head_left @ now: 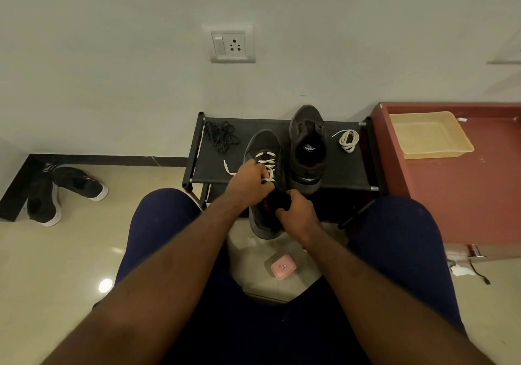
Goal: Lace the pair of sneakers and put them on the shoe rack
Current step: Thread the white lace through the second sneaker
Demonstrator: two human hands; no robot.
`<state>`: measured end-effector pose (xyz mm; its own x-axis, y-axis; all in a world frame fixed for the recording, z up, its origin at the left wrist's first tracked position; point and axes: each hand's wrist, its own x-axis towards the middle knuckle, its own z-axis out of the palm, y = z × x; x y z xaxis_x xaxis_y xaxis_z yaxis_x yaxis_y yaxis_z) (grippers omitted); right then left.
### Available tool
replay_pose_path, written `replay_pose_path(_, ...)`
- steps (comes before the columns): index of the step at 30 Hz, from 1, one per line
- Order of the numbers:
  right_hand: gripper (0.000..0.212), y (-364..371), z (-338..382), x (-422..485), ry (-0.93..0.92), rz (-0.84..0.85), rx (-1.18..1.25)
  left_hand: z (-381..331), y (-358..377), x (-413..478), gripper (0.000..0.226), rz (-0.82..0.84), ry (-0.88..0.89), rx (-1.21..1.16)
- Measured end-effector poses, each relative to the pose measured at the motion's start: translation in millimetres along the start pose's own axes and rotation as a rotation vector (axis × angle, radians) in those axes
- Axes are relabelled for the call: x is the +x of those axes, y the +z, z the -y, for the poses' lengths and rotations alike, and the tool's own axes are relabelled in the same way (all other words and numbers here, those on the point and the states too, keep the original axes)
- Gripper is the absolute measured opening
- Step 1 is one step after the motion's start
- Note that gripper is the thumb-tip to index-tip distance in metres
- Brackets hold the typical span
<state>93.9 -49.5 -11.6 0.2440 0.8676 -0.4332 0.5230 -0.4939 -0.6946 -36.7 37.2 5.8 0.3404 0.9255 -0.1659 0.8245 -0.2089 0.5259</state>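
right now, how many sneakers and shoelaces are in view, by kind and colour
dark sneakers: 2, held sneaker and unlaced sneaker
white-soled floor sneakers: 2
white laces: 2, threaded lace and coiled lace
black lace bundle: 1
total: 7

Both bare forearms reach forward from the near edge and converge at centre. The left hand (249,184), knuckles up, pinches a flat white shoelace (265,155). The right hand (300,215), nearer, curls round the collar of a black mesh sneaker (263,142).
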Motion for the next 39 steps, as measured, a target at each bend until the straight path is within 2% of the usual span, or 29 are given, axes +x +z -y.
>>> replay_pose_path(4, 0.039, 0.7, 0.6, 1.7, -0.004, -0.019, -0.003, 1.4, -3.1, -1.8, 0.023, 0.075, 0.067, 0.075)
replay_pose_path(10, 0.03, -3.5, 4.9, 2.0, -0.05, -0.074, -0.122, 4.5, 9.4, -11.7, 0.029, -0.125, -0.021, -0.115)
replay_pose_path(13, 0.031, -9.0, 14.3, 10.7, -0.144, -0.174, -0.113, 6.8, 14.9, -16.4, 0.025, -0.169, -0.058, -0.169)
replay_pose_path(16, 0.033, -14.0, 26.8, 25.2, -0.239, -0.16, -0.14, 9.4, 20.6, -17.9, 0.025, -0.207, -0.064, -0.177)
replay_pose_path(20, 0.02, -11.6, 37.1, 36.7, -0.303, -0.097, -0.262, 9.8, 22.1, -19.2, 0.02, -0.226, -0.069, -0.173)
replay_pose_path(25, 0.003, -7.4, 42.5, 40.4, -0.407, -0.156, -0.349, 10.9, 22.0, -18.2, 0.017, -0.235, -0.057, -0.145)
replay_pose_path(28, 0.006, -5.2, 35.0, 43.6, -0.33, -0.248, -0.065, 12.3, 22.0, -16.6, 0.016, -0.234, -0.082, -0.137)
replay_pose_path(30, 0.008, -9.8, 37.3, 42.7, -0.149, -0.331, 0.342, 12.9, 21.9, -17.2, 0.018, -0.228, -0.108, -0.147)
replay_pose_path(32, 0.01, -21.1, 44.7, 40.7, 0.0, -0.291, 0.768, 13.0, 22.5, -18.5, 0.019, -0.217, -0.119, -0.16)
replay_pose_path(33, 0.009, -30.8, 49.8, 37.7, 0.025, -0.252, 0.898, 13.1, 22.9, -18.8, 0.02, -0.215, -0.118, -0.168)
replay_pose_path(37, 0.009, -82.3, 65.5, 20.6, -0.105, -0.292, 1.055, 13.9, 23.0, -19.8, 0.025, -0.227, -0.101, -0.203)
replay_pose_path(39, 0.01, -103.9, 68.1, 11.4, -0.22, -0.378, 1.019, 13.4, 23.2, -19.4, 0.028, -0.239, -0.091, -0.217)
